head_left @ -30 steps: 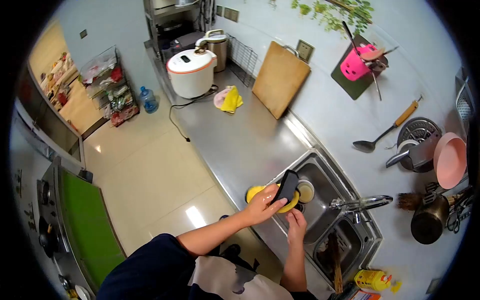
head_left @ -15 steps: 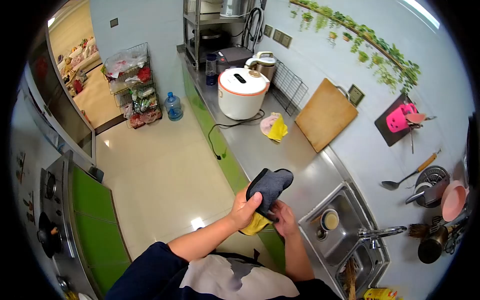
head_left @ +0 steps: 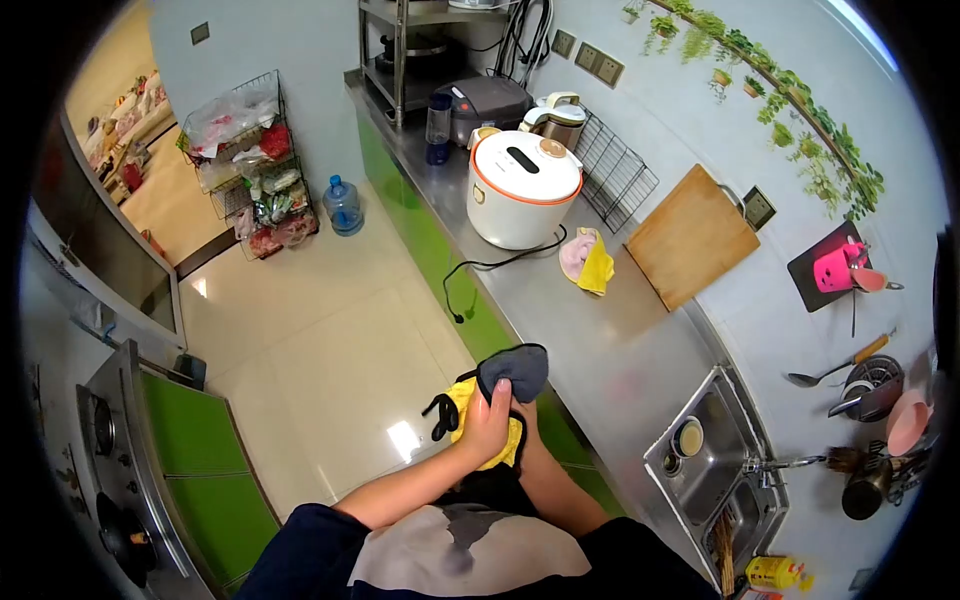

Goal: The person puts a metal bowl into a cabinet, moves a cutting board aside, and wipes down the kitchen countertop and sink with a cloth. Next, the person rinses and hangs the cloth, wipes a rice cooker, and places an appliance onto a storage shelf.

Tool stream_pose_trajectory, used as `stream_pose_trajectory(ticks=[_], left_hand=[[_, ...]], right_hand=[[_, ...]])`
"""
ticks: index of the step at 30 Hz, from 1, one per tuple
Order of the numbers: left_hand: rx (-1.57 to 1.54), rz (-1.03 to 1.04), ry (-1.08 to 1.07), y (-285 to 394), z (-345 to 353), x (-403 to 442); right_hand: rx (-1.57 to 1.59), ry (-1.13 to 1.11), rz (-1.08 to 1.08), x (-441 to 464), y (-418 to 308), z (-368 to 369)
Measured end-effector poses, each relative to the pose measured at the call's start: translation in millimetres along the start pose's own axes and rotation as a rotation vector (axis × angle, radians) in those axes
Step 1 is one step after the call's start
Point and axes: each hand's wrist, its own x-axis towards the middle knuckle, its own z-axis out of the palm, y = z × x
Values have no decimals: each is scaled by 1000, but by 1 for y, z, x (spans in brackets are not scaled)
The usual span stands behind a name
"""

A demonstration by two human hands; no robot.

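Cloth (head_left: 520, 371) is swinging from sink (head_left: 722, 430) past tabletop (head_left: 620, 350) edge | left hand (head_left: 485, 428) is gripping, right hand (head_left: 531, 425) half-hiding, hold unclear | handling is continuing, unfinished

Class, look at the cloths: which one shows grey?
The grey-and-yellow cloth with black edging, gripped by the left hand; the pink-and-yellow cloth on the counter shows no grey.

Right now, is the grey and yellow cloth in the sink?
No, the left hand and right hand hold the cloth beside the counter, away from the sink.
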Motion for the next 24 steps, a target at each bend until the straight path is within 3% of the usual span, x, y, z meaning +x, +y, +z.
stream_pose_trajectory(ticks=[1,3,4,5,6,8,10,11,12,14,16,18,20,22,24], left_hand=[[-5,-8,-1,0,-5,8],[253,366,-121,0,-18,27],[387,292,-211,-7,-33,31],[563,446,-249,5,-42,44],[741,606,-289,16,-51,59],[915,560,-208,2,-70,71],[34,-98,-89,-2,-75,96],[-269,-348,-99,9,-70,103],[-467,-481,-171,5,-78,117],[-738,-564,-262,-7,-86,145],[-748,-597,-349,-9,-83,172],[-792,-584,-375,-4,-70,195],[-510,-622,-95,-17,-69,214],[-594,-668,15,-21,-60,233],[-364,-754,200,-17,-54,245]], right_hand=[[-92,14,-80,7,2,3],[-272,37,-235,23,6,8],[-361,46,-314,33,8,9],[-322,202,-307,57,19,2],[-102,265,-226,47,-23,36],[64,-30,-299,63,-54,43],[59,-118,-233,76,-71,48],[105,-265,-134,78,-81,56],[152,-412,-38,84,-87,63],[295,-493,5,103,-73,67],[643,-376,226,119,-49,76],[651,-372,151,143,-35,80],[334,-158,-11,168,-26,81],[297,-129,-120,184,-33,84],[-252,9,-379,204,-41,69]])
